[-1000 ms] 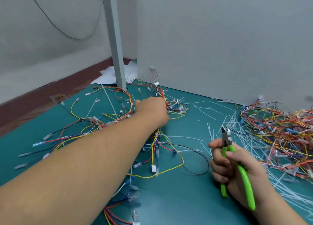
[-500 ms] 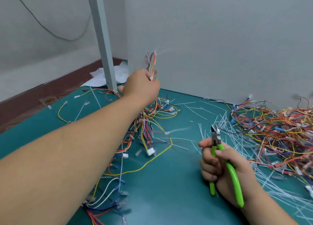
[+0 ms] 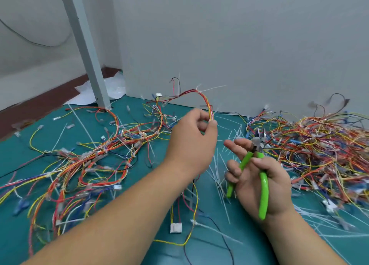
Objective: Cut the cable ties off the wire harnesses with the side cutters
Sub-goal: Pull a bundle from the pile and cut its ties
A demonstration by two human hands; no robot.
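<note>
The green counter (image 3: 127,246) carries a white connector (image 3: 176,227) on hanging wires nearest the viewer. The right hand (image 3: 257,176) grips the side cutters (image 3: 264,184): thumb over one green handle, palm under both, index finger extended; the handles stand spread and the jaws point away. Cut white ties (image 3: 218,176) lie between the hands. The left hand (image 3: 191,142) pinches a wire harness (image 3: 208,105) raised above the counter; the harness arches leftward, with a cable tie (image 3: 209,89) at its crest. More harnesses (image 3: 95,156) sprawl at left, and a dense pile (image 3: 319,144) lies at right. A grey post (image 3: 85,45) and a wall panel (image 3: 239,35) stand behind.
</note>
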